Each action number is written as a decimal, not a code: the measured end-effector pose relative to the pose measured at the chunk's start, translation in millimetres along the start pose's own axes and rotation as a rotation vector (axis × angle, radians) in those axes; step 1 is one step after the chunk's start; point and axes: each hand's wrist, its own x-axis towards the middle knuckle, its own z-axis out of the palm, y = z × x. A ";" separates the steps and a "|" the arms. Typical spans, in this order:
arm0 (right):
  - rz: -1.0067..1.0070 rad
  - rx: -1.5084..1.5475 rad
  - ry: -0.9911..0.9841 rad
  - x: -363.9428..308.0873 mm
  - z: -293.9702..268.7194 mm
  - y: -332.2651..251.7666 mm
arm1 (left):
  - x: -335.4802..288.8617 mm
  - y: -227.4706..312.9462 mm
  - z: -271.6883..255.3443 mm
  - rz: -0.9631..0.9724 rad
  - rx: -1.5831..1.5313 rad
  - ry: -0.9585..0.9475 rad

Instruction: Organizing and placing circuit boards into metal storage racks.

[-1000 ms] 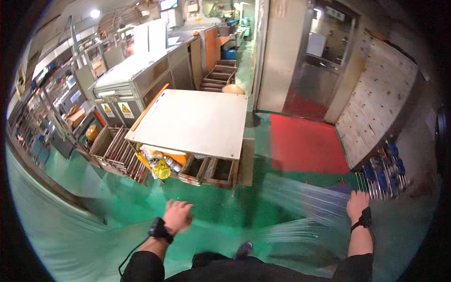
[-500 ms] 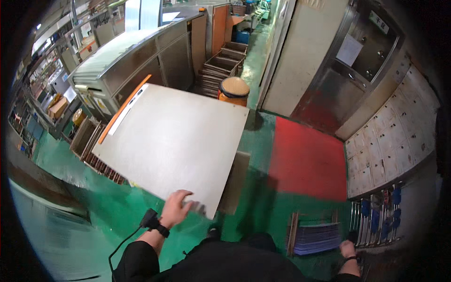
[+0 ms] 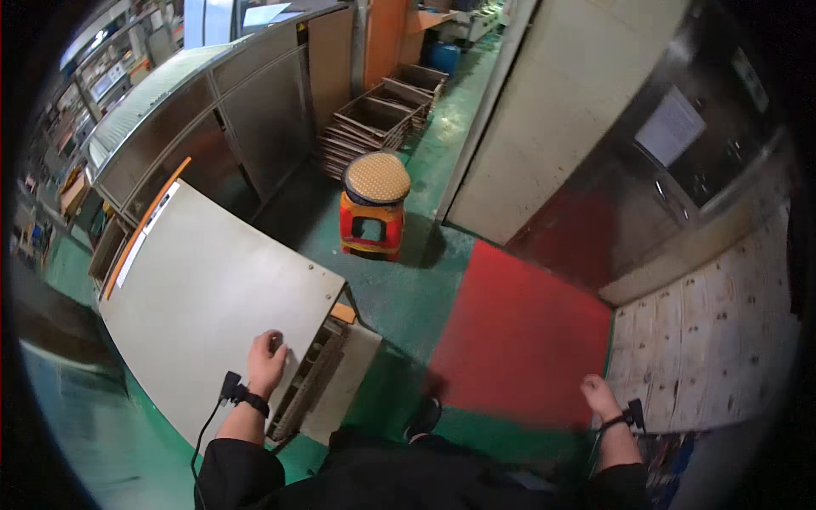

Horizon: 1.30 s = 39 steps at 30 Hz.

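Left hand (image 3: 266,361) is over the right edge of the tabletop (image 3: 212,289), fingers half curled, narrow gap, nothing seen in it; contact with the surface: cannot tell. Right hand (image 3: 599,396) is above the far corner of the red mat (image 3: 518,340), near the lockers (image 3: 705,331); fingers look bent in, cannot tell how far or whether anything is inside.

Tabletop: one, flat, smooth, off-white, at the person's left, orange strip (image 3: 127,262) along its left edge. Mat: one, matte, four-sided, on glossy green floor (image 3: 399,306). Lockers: pale, scuffed, dotted with small dark spots.

One stool (image 3: 376,178): round, dotted tan cushion, red-orange base. Two black wrist straps (image 3: 253,399), one per wrist. One dark shoe (image 3: 424,417) visible. Brown crates (image 3: 374,119), stacked, count unclear. Metal door (image 3: 629,200), shiny, one white sheet (image 3: 671,126) on it, print too small to read.
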 end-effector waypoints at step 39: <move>-0.621 -0.002 -0.558 717.5 64.5 -664.8 | 368.4 151.6 113.1 -0.346 -0.019 -0.129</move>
